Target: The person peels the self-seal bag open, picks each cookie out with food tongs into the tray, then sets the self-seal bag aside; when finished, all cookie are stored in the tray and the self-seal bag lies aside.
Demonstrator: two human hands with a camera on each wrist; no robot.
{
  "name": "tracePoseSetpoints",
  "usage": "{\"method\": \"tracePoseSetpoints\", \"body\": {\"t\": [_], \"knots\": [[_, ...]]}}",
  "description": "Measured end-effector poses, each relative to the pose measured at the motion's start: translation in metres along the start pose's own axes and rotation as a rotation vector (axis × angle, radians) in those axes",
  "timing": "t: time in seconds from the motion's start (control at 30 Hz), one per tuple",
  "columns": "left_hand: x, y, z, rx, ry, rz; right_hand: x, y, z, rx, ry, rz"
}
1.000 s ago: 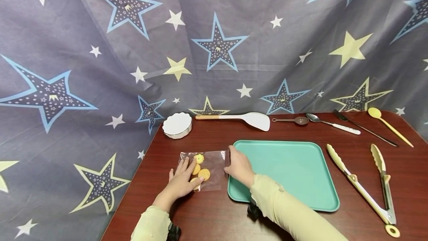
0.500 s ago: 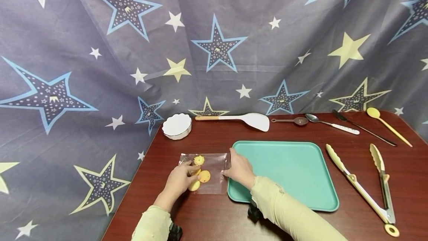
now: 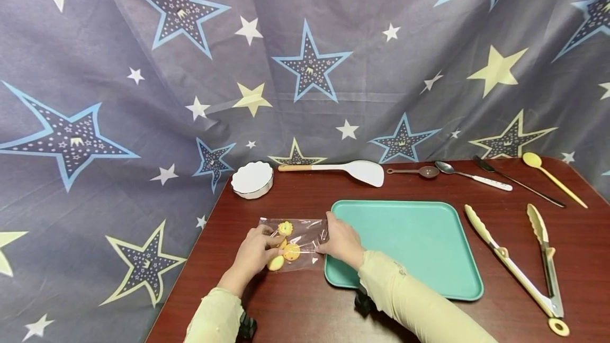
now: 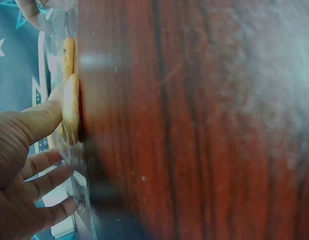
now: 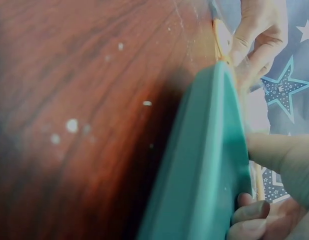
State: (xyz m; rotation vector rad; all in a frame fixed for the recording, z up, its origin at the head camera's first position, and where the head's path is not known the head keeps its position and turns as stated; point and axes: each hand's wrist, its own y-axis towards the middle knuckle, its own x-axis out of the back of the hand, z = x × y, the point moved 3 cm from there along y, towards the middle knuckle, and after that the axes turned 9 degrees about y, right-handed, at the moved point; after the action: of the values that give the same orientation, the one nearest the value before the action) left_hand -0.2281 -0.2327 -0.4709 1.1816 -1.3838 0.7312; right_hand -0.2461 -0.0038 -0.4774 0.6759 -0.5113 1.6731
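Observation:
A clear plastic bag [image 3: 307,232] with several yellow cookies [image 3: 292,251] inside lies on the table, left of the green tray [image 3: 410,247]. My left hand [image 3: 252,253] is at the bag's left side, its thumb and index finger pinching a cookie through the plastic. In the left wrist view the thumb meets a cookie [image 4: 71,102] edge-on, while the other fingers spread along the film. My right hand [image 3: 344,240] pinches the bag's right end between thumb and fingers, over the tray's left rim. That rim hides part of the right hand's grip in the right wrist view.
A white fluted dish [image 3: 252,179] stands at the back left. Along the back edge lie a white spatula [image 3: 364,172], a brown measuring spoon [image 3: 429,172], a metal spoon [image 3: 476,177] and a yellow spoon [image 3: 553,176]. Spread tongs [image 3: 548,300] lie right of the tray.
My left hand has gone from lying flat over the cookies to curling its fingers and pinching one. The bag's film has puckered and shifted slightly; my right hand keeps its hold.

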Motion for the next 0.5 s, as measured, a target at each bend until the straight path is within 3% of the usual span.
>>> {"method": "tracePoseSetpoints", "body": {"t": [0.17,0.4,0.5], "knots": [[0.0002,0.0014,-0.0010,-0.002,0.040,-0.021,-0.0001,-0.0001,-0.0002,0.006,0.001,0.005],[0.0020,0.0022,-0.0013,0.001,0.089,-0.123,0.0006,-0.0021,0.0007,0.010,0.001,0.003],[0.0053,0.0020,0.0008,0.033,0.067,-0.151,0.0014,-0.0024,0.0014,0.010,0.004,0.005]]}}
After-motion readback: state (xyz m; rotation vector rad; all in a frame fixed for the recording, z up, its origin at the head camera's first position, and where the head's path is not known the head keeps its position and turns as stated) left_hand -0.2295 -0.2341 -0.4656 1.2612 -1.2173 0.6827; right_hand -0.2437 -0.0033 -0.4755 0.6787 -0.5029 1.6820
